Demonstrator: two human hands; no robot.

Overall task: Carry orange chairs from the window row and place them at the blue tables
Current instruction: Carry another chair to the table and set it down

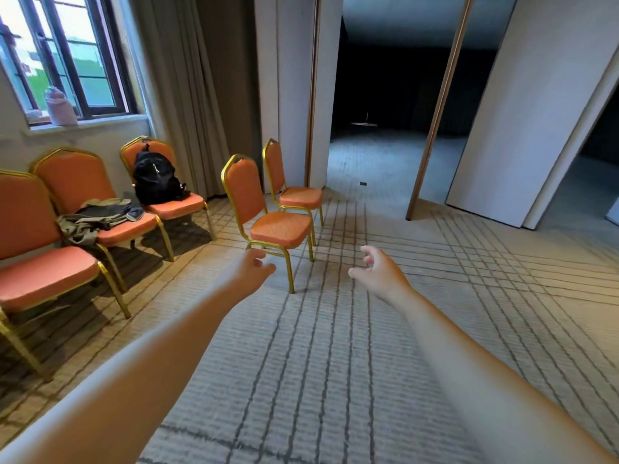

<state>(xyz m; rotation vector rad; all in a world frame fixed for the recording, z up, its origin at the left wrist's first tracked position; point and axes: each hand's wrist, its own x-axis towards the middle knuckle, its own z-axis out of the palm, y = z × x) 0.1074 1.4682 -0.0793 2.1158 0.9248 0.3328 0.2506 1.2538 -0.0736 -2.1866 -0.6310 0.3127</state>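
Both my arms reach forward over the striped carpet. My left hand is open with its fingers loosely curled, holding nothing, just short of the nearest orange chair, which stands alone on the carpet. My right hand is open too, empty, off to that chair's right. A second chair stands behind it by the wall. Under the window, three more chairs line up; one carries a black backpack, another rumpled clothes.
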